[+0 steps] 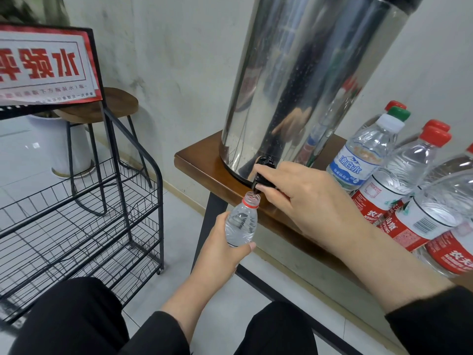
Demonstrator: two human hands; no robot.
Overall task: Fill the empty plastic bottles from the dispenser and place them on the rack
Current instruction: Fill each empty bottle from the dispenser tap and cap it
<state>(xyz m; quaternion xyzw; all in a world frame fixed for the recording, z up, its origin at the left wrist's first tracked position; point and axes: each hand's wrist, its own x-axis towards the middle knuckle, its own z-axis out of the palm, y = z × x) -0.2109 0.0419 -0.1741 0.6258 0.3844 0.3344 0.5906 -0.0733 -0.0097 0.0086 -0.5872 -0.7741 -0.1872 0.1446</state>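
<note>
A tall steel dispenser (302, 80) stands on the brown wooden table (202, 166), its black tap (263, 175) over the table's edge. My right hand (304, 196) grips the tap lever from the right. My left hand (225, 242) holds a small uncapped clear bottle (242, 221) upright, its red-ringed mouth right under the spout. Water shows in the bottle's lower part. Several capped plastic bottles (399, 175) with red, blue and white labels crowd the table on the right. The black wire rack (84, 221) stands at left with bare shelves.
A red and white sign (43, 65) tops the rack. Behind it are a wooden stool (107, 106) and a white planter (56, 139). My knees in black trousers (76, 319) fill the bottom of the view. Grey floor tiles lie between rack and table.
</note>
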